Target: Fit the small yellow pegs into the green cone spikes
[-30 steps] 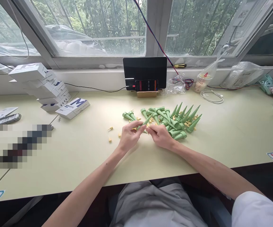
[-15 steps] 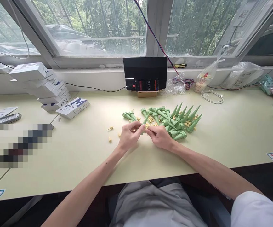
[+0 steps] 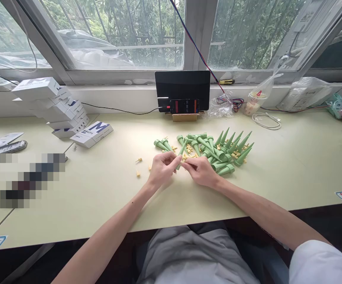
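Note:
My left hand [image 3: 164,167] grips a green plastic spike [image 3: 182,148], its pointed end tilted up and away to the right. Beside it, my right hand [image 3: 200,170] has thumb and forefinger pinched together against the spike's side; a small yellow piece seems to be in the pinch, mostly hidden by the fingers. Just beyond both hands lies a pile of green spikes [image 3: 218,152], some lying flat and others standing point up. Small yellow plastic pieces [image 3: 193,149] are scattered among them. A few loose yellow pieces [image 3: 138,173] lie to the left of my left hand.
A phone showing a timer [image 3: 184,106] leans on a black tablet [image 3: 182,85] at the back. White boxes [image 3: 91,134] are stacked at the left. A bagged cup [image 3: 254,103] and a coiled white cable [image 3: 266,121] sit at the back right.
Both hands stay together in nearly the same place. The spike has tilted slightly, and the right fingertips have shifted a little closer to it.

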